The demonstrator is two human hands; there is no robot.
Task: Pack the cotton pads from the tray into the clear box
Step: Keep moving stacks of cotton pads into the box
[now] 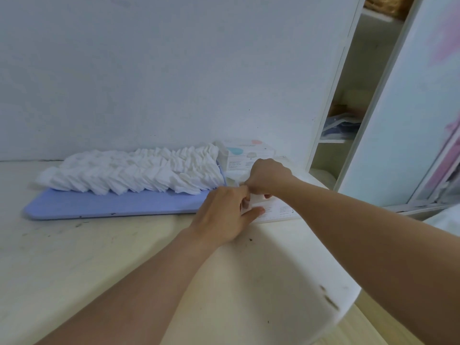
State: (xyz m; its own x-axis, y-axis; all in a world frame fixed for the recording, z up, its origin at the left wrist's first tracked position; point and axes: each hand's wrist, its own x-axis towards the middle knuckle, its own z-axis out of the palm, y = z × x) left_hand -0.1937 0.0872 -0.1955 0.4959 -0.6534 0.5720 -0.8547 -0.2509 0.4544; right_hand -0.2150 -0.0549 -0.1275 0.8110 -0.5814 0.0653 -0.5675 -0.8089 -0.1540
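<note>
Two bare forearms, sleeveless, left hand point(225, 215), right hand point(270, 176)

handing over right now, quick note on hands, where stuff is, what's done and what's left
Left hand: fingers curled at the clear box, at the tray's right end; what it grips is hidden.
Right hand: curled over the box, seemingly pinching something white.
Cotton pads: long heap on the blue tray.
Done: little, if anything; the box's contents are hidden.
Left: move nearly the whole heap into the box.

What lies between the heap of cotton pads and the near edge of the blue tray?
In the head view, only bare tray: the cotton pads sit along the far side of the blue tray, and the near strip carries nothing.
</note>
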